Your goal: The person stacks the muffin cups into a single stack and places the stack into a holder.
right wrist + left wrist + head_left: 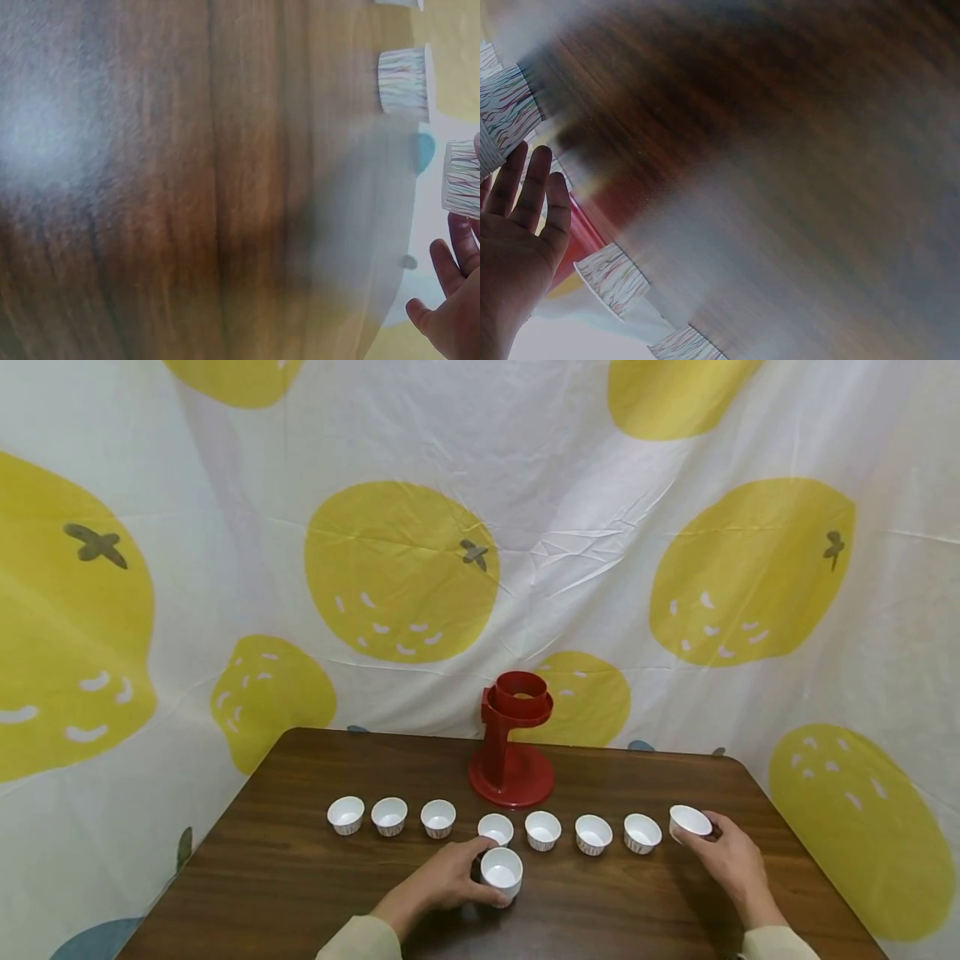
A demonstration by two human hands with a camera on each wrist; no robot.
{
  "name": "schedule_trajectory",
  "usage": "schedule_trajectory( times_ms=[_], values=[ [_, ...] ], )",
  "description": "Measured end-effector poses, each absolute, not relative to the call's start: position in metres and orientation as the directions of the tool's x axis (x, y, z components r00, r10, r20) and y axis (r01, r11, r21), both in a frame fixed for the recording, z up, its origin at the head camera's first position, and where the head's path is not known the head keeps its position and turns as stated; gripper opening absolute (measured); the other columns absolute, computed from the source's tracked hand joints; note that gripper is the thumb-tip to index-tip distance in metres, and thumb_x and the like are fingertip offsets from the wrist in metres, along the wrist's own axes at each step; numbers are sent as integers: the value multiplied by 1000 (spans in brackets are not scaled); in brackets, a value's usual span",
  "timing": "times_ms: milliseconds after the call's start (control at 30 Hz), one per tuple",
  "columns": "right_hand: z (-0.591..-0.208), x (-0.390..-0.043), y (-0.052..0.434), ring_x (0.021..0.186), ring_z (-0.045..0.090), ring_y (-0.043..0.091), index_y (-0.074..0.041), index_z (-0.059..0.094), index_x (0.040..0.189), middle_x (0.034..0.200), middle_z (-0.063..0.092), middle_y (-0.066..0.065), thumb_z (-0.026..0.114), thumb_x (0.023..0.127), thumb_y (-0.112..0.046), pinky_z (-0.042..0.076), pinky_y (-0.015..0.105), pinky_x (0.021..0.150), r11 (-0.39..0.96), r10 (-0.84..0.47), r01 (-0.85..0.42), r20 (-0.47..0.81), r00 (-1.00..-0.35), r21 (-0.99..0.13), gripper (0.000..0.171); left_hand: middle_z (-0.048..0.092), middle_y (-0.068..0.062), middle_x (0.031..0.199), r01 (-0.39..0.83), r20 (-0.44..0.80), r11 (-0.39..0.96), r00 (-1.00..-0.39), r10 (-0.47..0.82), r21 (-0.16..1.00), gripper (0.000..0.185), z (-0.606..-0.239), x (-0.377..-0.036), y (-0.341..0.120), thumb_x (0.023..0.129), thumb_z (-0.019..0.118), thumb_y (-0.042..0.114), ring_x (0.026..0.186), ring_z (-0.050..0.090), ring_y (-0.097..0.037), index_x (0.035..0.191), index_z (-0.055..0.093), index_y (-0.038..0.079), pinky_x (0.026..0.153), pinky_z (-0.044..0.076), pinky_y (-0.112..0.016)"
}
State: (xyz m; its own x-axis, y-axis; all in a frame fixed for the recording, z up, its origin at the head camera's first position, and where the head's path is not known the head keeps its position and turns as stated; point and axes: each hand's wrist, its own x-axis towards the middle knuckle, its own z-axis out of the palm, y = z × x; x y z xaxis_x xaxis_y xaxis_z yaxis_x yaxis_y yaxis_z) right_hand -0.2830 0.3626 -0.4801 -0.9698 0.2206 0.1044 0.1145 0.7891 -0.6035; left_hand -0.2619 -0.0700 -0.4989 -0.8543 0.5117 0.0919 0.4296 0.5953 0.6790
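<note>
My left hand [455, 875] grips a short stack of white paper baking cups [502, 870] near the middle of the table. In the left wrist view, the stack [508, 112] shows thin coloured streaks and several nested rims, with fingertips at its side. At the right end of a row, my right hand [731, 857] pinches a single baking cup [688, 823] between thumb and fingers. The right wrist view shows that streaked cup [461, 178] off the tabletop. Closest to it in the row stands another baking cup [642, 834].
Several more baking cups [389, 817] stand upright in a row across the wooden table [315, 893]. Behind them is a red stand [513, 777] with a round base and a ring-shaped top. A lemon-print cloth [562, 577] hangs behind the table's far edge.
</note>
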Motion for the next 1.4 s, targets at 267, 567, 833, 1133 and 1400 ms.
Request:
schedule_trajectory(
  times_ms=[267,567,833,1133,1400],
  values=[
    [-469,-287,343,116,51,46,10,43,137,131,53,33,75,85,-47,40,57,92,756,162,30,142,-977,-654,83,67,2,111,425,84,602,-856,510,676,68,-499,-262,-70,73,87,42,99,60,-10,127,60,13,90,47,-34],
    [-457,-291,319,118,50,44,11,41,138,131,51,33,77,85,-39,39,55,94,718,144,6,140,-980,-696,81,67,2,110,422,84,594,-856,510,685,67,-500,-263,-70,73,88,40,98,59,-10,127,60,12,89,48,-33],
    [-451,-292,300,119,50,43,9,42,137,132,52,31,78,85,-37,38,56,97,703,131,-8,141,-981,-711,78,67,3,108,432,97,586,-852,514,686,66,-502,-264,-70,72,88,40,97,59,-9,125,60,13,89,48,-32],
    [-449,-288,276,115,53,41,6,49,135,128,56,28,79,84,-34,40,55,94,685,97,-50,159,-982,-727,72,67,3,108,442,104,585,-848,520,680,66,-503,-265,-69,73,87,41,96,59,-9,126,60,12,88,48,-32],
    [-449,-285,254,110,56,35,4,53,131,124,60,23,82,82,-27,41,45,90,638,89,-85,182,-979,-765,65,67,3,107,441,109,577,-848,518,688,66,-503,-264,-70,73,87,40,96,59,-9,126,61,12,88,48,-32]
  ],
)
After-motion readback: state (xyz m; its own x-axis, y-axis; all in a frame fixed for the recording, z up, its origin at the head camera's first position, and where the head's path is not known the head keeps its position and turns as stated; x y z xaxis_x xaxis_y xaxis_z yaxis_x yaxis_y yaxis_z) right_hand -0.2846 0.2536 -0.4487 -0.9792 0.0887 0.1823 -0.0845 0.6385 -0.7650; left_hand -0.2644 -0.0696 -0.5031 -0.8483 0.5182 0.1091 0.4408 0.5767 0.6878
